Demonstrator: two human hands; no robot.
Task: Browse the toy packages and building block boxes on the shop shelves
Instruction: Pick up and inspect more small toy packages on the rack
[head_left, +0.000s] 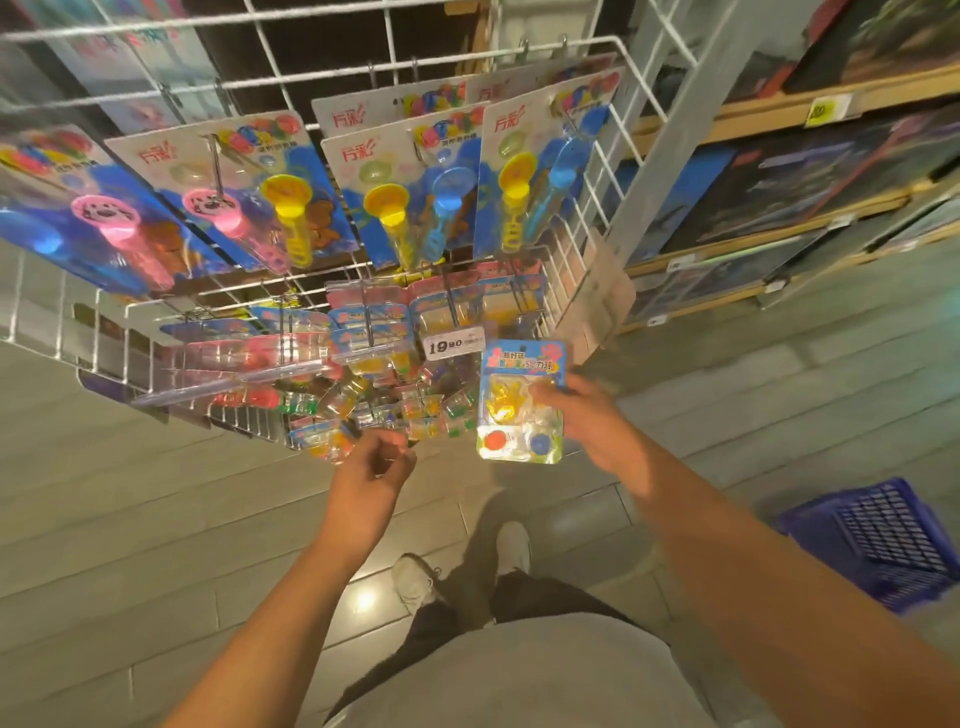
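Progress: I judge the browsing well under way and not finished. One blister pack (521, 400) is off the display and in hand, just right of the white wire rack (566, 244) and below its price tag (453, 344). The rest of the rack's stock hangs on its hooks. The boxes on the wooden shelves (810, 171), right of the rack, look unhandled from here; that part I take as outstanding.

Hands: my right hand (592, 421) grips the blister pack by its right edge, thumb across the front, fingers behind. My left hand (376, 467) sits below the rack's lowest row of small packs (363, 405), fingers curled in. Whether it pinches anything I cannot tell; the frame is blurred there.

Condition of the item: a blue card with a clear plastic front, held upright facing me. Behind the plastic, a yellow hand-shaped toy, with a red ball and a blue ball beneath it. Print on the header is not legible to me.

Also noted: bubble wand cards (291, 208) on the rack's upper row; a blue basket (878, 540) on the floor, well right of the rack.
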